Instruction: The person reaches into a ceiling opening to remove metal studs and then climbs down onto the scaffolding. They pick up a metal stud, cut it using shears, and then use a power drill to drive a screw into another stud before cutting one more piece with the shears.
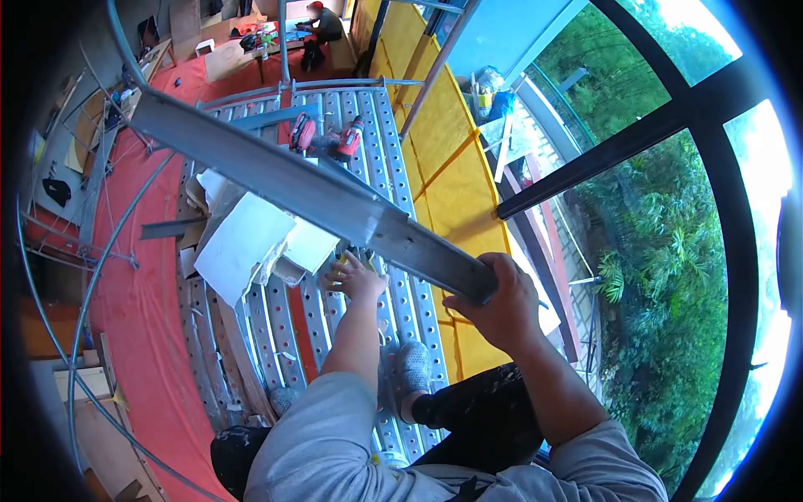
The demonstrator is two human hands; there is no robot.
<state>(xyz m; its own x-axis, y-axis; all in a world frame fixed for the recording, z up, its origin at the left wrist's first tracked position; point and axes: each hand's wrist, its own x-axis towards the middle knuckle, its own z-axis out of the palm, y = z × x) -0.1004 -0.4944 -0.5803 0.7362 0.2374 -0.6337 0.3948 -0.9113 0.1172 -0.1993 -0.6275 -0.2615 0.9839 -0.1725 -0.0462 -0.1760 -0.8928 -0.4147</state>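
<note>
My right hand (504, 303) is wrapped around the near end of a long metal channel (309, 197). The channel slants up and away to the left, above the perforated metal scaffold deck (401, 289). Lower down, my left hand (360, 280) reaches toward the deck with its fingers apart, beside torn white board pieces (244, 247). Something small and yellow shows by its fingertips, too hidden to name. Two red power tools, a cordless drill (347, 140) and another tool (302, 134), rest farther along the deck.
A shorter metal piece (171, 228) juts out left of the boards. Yellow sheeting (443, 125) runs along the right side, beside a dark window frame (598, 159). Red floor covering (138, 335) lies below, crossed by cables (109, 251). A person (324, 23) sits at the far end.
</note>
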